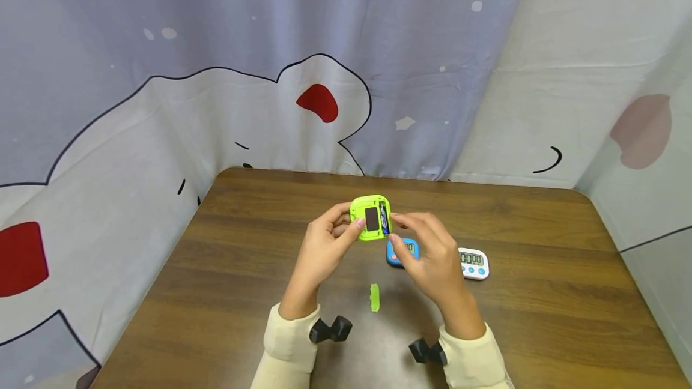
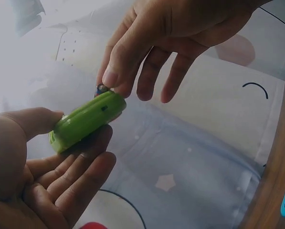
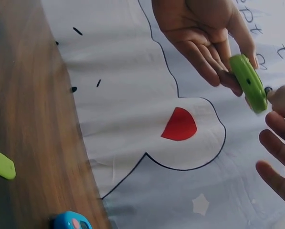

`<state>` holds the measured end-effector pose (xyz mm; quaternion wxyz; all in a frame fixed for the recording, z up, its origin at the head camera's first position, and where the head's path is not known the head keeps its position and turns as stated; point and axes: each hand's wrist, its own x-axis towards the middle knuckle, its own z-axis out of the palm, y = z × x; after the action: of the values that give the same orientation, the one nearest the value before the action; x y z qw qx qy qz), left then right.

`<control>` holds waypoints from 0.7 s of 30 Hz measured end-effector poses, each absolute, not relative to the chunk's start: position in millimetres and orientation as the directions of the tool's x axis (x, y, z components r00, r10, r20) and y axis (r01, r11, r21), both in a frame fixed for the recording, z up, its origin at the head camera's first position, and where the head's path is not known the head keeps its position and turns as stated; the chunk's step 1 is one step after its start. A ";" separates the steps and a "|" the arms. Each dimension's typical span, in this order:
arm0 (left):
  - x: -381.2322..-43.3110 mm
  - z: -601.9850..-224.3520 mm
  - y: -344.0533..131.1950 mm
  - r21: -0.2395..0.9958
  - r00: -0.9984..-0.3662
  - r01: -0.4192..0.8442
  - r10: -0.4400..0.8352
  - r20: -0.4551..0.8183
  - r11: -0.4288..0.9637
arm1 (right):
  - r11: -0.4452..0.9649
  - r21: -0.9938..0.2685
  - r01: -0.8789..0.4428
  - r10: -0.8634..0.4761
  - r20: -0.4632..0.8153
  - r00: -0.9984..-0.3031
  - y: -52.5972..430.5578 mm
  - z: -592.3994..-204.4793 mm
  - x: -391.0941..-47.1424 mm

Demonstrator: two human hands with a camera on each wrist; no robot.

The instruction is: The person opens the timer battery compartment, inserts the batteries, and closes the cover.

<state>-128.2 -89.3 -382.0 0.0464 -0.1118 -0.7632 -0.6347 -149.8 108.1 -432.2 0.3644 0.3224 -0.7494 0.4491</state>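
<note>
A lime-green digital timer (image 1: 369, 234) is held up above the table, its back facing the head camera. My left hand (image 1: 319, 254) grips it by its left side, thumb on the back and fingers beneath. A dark rectangle sits mid-back, and beside it a blue battery (image 1: 384, 217) lies in the uncovered compartment. At that battery my right hand (image 1: 432, 257) pinches with thumb and index finger; in the left wrist view the battery's end (image 2: 103, 88) sticks up above the timer's edge. The green battery cover (image 1: 375, 298) lies on the table below.
A blue timer (image 1: 396, 256) lies on the wooden table (image 1: 243, 245), partly behind my right hand. Right of it is a white timer (image 1: 474, 263), display up. A patterned curtain (image 1: 421, 47) hangs along the table's back and sides.
</note>
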 end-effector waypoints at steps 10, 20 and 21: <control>-127.1 -383.7 -90.4 0.960 -0.963 0.241 0.160 0.218 0.142 | 0.368 -0.450 -0.813 -0.238 0.800 -0.551 116.3 -428.6 -147.8; -140.7 -411.3 -92.6 0.963 -0.945 0.264 0.215 0.248 0.050 | 0.332 -0.443 -0.833 -0.277 0.798 -0.535 122.4 -426.1 -147.6; -140.9 -411.8 -92.6 0.962 -0.942 0.269 0.220 0.253 0.047 | 0.328 -0.440 -0.836 -0.279 0.800 -0.531 122.9 -426.4 -148.1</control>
<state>-140.9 -92.6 -411.8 0.0185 -0.1690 -0.7233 -0.6693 -148.1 122.9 -426.4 0.3120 0.3705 -0.7526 0.4461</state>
